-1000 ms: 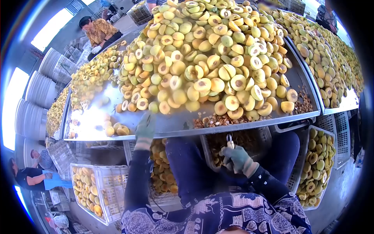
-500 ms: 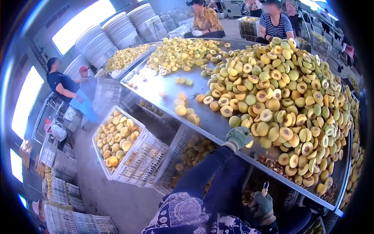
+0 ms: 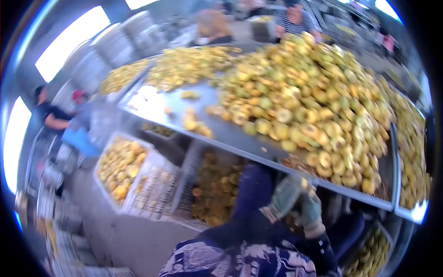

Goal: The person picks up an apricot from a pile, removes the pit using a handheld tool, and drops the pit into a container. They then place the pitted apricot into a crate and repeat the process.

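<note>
My left hand [image 3: 284, 196], in a pale green glove, is brought up against my right hand over my lap, just below the table edge. Its fingers are closed around a yellow peach half [image 3: 304, 183], blurred and mostly covered. My right hand [image 3: 310, 213], gloved as well, is closed beside it; the small metal loop-ended tool it held earlier is smeared by motion and hard to make out. Above both hands a large heap of halved yellow-green peaches [image 3: 295, 101] covers the metal table [image 3: 230, 138], with brown pit bits [image 3: 295, 162] near the front edge.
A white crate [image 3: 152, 184] of yellow halves stands on the floor at left, beside another crate [image 3: 184, 173] of fruit under the table. Across the table sit co-workers, one in a striped top [image 3: 295, 23]. Two other people stand at far left near a blue sheet [image 3: 80, 138].
My left hand has come off the heap's edge, down and back to my right hand. My right hand has risen slightly. The whole view has shifted and blurred.
</note>
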Available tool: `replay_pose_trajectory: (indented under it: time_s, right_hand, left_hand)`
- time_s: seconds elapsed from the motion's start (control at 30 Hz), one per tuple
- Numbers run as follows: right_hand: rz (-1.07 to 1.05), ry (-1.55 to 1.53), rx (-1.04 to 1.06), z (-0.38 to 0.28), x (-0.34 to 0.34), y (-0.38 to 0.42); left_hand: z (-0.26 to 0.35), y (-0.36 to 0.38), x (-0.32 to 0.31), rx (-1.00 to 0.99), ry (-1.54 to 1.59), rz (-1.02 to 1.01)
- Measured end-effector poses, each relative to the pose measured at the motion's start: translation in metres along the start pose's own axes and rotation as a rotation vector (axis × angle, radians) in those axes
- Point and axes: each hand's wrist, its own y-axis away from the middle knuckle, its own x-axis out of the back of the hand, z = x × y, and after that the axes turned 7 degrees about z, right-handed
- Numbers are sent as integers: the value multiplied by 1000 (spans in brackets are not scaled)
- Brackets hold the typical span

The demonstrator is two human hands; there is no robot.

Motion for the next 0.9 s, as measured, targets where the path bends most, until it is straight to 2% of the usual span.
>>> replay_pose_trajectory:
  time_s: [0.03,0.07,0.1,0.13,0.17,0.23,0.33,0.43,0.57,0.67,0.8,0.83,0.87,0.9]
  right_hand:
    - [6,-21,-45,1,0,3]
    - [-27,161,-52,-10,2,10]
    - [-32,29,24,7,9,8]
    - [14,335,287,2,8,17]
    - [35,446,184,-5,10,24]
    - [-41,559,300,6,19,23]
    - [-14,906,372,-14,18,32]
    - [0,995,420,-26,16,40]
    - [-19,1053,366,-18,19,38]
    - [-44,1069,351,-23,14,41]
    - [-74,1081,358,-11,24,38]
    - [-104,1067,392,-5,23,34]
    - [-146,979,389,-4,23,33]
    - [-227,891,387,0,27,28]
  left_hand:
    - [2,7,2,230,24,-77]
    - [31,-27,20,433,230,-126]
    - [47,-34,22,629,490,-26]
    - [42,-35,20,794,780,-23]
    - [37,-37,14,964,1041,-5]
    - [62,-49,20,1067,1063,24]
    - [64,-43,16,974,978,11]
    - [77,-45,16,950,928,16]
    - [72,-38,15,939,883,12]
    - [72,-38,14,957,879,70]
    - [67,-36,16,1017,860,36]
    - [74,-37,18,862,665,-50]
    - [76,-37,18,803,495,-86]
    - [62,-36,23,385,159,-223]
